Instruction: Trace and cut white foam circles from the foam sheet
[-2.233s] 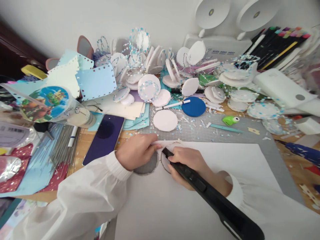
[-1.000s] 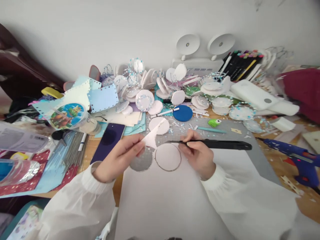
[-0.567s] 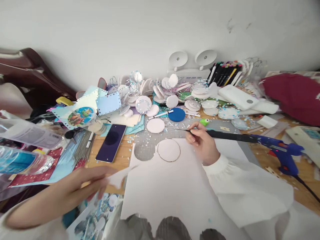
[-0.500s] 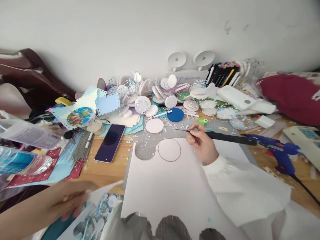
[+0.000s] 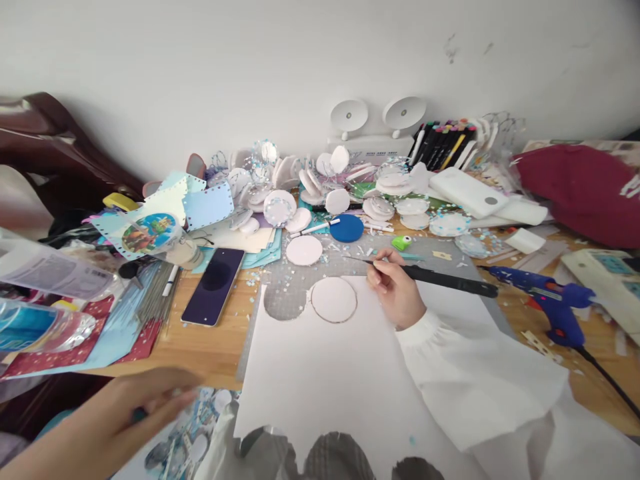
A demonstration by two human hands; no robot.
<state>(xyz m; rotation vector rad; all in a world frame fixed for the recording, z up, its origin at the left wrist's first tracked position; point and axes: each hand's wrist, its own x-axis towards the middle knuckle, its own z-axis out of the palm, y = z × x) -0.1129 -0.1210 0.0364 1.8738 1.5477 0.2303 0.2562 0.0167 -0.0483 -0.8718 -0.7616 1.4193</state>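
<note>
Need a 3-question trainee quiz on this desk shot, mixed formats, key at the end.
1. True or false: the right hand holds the black tool.

2. Which lies on the wooden table to the left of the white sheet?
A) blue glue gun
B) phone
C) green punch

3. How many dish-shaped white heads stand on the white box at the back?

Key: 1. True. 2. B, the phone. 3. Two.
</note>
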